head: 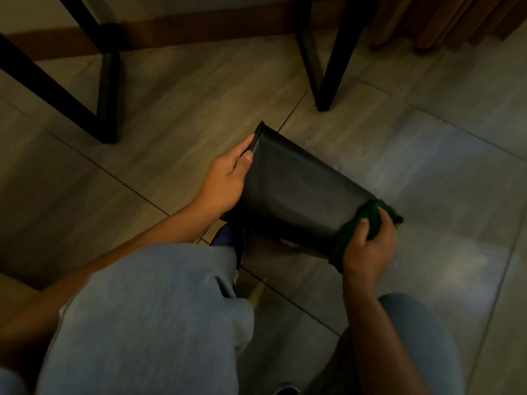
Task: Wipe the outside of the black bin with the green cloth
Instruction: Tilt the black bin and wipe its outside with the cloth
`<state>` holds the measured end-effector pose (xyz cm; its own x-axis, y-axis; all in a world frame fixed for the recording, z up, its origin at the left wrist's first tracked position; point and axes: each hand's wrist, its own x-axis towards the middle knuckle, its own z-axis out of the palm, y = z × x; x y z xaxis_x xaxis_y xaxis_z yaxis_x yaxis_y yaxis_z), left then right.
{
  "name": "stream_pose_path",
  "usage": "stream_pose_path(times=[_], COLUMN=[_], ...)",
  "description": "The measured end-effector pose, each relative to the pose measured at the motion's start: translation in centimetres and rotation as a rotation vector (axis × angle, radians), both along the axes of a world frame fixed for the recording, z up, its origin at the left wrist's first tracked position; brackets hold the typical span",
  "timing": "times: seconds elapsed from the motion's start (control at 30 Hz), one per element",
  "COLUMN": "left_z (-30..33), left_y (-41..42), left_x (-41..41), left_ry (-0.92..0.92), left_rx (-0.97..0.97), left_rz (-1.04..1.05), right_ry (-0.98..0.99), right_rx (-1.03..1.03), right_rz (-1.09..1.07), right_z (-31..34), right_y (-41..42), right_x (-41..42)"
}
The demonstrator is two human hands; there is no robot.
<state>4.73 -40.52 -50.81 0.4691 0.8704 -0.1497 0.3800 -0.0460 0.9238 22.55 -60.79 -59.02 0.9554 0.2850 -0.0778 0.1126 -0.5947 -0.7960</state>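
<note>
The black bin (pixel 296 192) is tipped on its side above the tiled floor, its rim toward the upper left and its base toward the lower right. My left hand (pixel 228 178) grips the rim, thumb on the outer wall and fingers curled over the edge. The green cloth (pixel 370 216) is bunched against the bin's base end. My right hand (pixel 368 246) holds the cloth there, thumb pressing it onto the bin. The bin's opening and far side are hidden.
Black furniture legs (pixel 107 92) stand at the upper left and another pair (pixel 328 67) at the upper middle. My knees in light blue trousers (pixel 154 317) fill the foreground, with a shoe (pixel 228 238) under the bin. Grey floor tiles (pixel 445 155) spread to the right.
</note>
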Motion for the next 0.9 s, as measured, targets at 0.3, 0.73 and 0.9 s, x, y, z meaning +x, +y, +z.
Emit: stream_pose_path(times=[0.3,0.73,0.9], left_z=[0.2,0.6,0.2], left_y=[-0.3,0.2,0.2], left_x=[-0.5,-0.2,0.1], left_ry=[0.001,-0.048,-0.015], left_rx=[-0.047,-0.081,-0.084], left_rz=[0.108,0.223,0.2], right_ry=[-0.097,-0.415,-0.49], right_rx=[0.164,0.011,0.048], right_rz=[0.023,0.756,0.69], right_z=[4.9,9.6,6.4], right_y=[1.1,10.4,7.4], right_x=[1.2,-10.5,-9.2])
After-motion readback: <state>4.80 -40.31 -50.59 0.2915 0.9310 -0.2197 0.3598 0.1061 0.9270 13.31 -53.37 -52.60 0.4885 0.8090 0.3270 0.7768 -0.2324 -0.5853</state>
